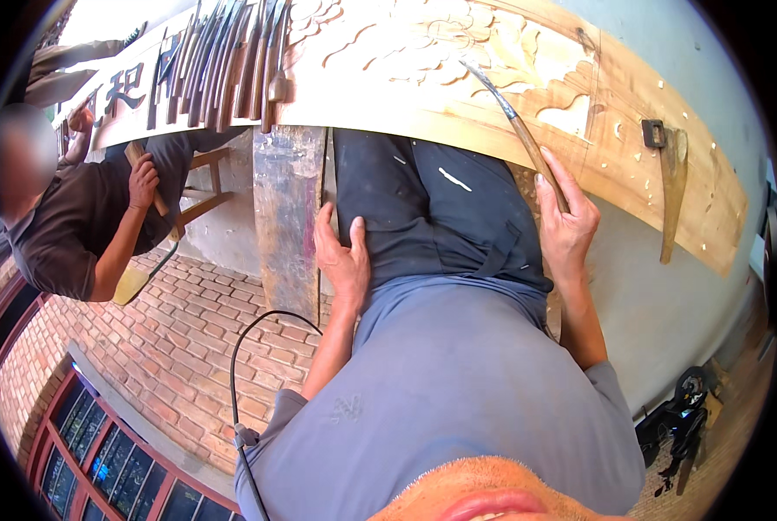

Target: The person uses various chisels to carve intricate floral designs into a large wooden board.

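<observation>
My right hand (569, 217) is closed around the wooden handle of a carving gouge (522, 132). Its dark, slightly curved blade points up and left, with the tip over the carved part of a long pale wooden board (388, 108). Shallow relief shapes with wavy outlines (441, 39) cover the middle of that board. My left hand (343, 260) is off the board, beside my left thigh, its fingers apart and nothing in it.
Several chisels (223, 74) lie side by side on the board, left of the carving. A wooden-handled hammer (673, 187) and wood chips are at the right. Another person (67, 226) works at the left, gripping a wooden mallet (150, 182). A black cable (235, 365) hangs beside my left arm.
</observation>
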Motion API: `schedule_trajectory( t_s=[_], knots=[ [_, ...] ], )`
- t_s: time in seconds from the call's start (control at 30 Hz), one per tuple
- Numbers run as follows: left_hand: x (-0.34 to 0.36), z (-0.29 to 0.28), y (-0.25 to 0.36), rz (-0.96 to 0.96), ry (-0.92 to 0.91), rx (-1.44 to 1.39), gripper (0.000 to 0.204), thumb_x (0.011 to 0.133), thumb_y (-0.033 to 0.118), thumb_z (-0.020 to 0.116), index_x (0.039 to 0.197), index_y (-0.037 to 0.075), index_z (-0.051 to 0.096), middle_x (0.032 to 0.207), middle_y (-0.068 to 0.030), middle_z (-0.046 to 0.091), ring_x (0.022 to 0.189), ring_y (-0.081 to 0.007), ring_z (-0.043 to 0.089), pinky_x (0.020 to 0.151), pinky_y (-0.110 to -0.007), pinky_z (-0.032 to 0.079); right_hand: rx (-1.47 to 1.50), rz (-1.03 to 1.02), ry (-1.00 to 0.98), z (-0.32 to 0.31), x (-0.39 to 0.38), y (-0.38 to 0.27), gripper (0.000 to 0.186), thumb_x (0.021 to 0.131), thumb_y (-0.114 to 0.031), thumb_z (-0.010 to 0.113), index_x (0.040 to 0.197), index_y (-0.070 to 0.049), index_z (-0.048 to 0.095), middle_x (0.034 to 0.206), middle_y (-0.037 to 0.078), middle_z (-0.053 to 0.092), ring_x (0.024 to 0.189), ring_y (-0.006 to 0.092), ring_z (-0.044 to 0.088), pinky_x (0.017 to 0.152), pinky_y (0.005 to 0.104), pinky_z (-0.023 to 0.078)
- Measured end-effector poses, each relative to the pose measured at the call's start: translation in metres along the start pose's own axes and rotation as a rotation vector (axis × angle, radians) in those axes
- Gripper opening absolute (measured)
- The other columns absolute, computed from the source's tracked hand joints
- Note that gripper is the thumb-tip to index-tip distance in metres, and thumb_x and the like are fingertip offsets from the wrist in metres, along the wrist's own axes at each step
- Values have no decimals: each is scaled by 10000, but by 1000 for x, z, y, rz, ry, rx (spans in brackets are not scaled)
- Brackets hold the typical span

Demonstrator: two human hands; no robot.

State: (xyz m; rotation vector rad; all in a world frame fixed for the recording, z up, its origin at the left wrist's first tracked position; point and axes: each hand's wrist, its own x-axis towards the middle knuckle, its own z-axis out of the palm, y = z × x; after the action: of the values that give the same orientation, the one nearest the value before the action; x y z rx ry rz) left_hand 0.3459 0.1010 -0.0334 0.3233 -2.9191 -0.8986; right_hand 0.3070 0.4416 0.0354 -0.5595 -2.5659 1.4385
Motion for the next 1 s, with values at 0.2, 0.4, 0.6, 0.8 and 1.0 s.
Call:
schedule_trajectory(
  t_s=[0.2, 0.4, 0.6, 0.8, 1.0],
  knots=[
    [9, -3, -26, -488, -398, -155, 774, 1173, 597, 418, 1532, -65, 597, 1411, -355, 692, 1371, -505, 639, 1154, -491, 488, -46, 3, -24, -9, 8, 10, 386, 1011, -3, 777, 1392, -62, 785, 871, 99, 795, 721, 69, 642, 680, 271, 533],
    [50, -24, 28, -123, -536, 624, 521, 1108, 508, 625, 1142, 6, 762, 828, -220, 767, 805, -466, 766, 725, -561, 576, -87, -24, -78, -21, 19, 17, 408, 989, 36, 782, 1383, -71, 795, 916, 98, 807, 739, 68, 651, 696, 267, 536],
    [121, 30, 153, 669, -186, -184, 358, 959, 312, 869, 1162, 28, 789, 1058, -136, 810, 904, -306, 783, 802, -440, 622, -84, -74, -181, -32, 44, 16, 403, 974, 61, 794, 1365, -36, 795, 1035, 123, 832, 846, 97, 719, 767, 260, 567],
    [160, 152, 237, 1400, -281, -448, 600, 981, 487, 750, 1399, 63, 675, 992, -30, 678, 802, -179, 683, 682, -355, 547, -103, -104, -297, -71, 86, 28, 315, 944, 116, 790, 1254, 61, 788, 1023, 126, 824, 879, 141, 756, 793, 279, 592],
    [175, 196, 240, 1434, -129, -419, 594, 959, 435, 734, 1422, 73, 647, 825, 35, 536, 699, -122, 608, 577, -300, 457, -141, -180, -425, -83, 138, 21, 291, 906, 128, 809, 1188, 59, 792, 955, 113, 799, 805, 140, 715, 720, 281, 557]
  ],
)
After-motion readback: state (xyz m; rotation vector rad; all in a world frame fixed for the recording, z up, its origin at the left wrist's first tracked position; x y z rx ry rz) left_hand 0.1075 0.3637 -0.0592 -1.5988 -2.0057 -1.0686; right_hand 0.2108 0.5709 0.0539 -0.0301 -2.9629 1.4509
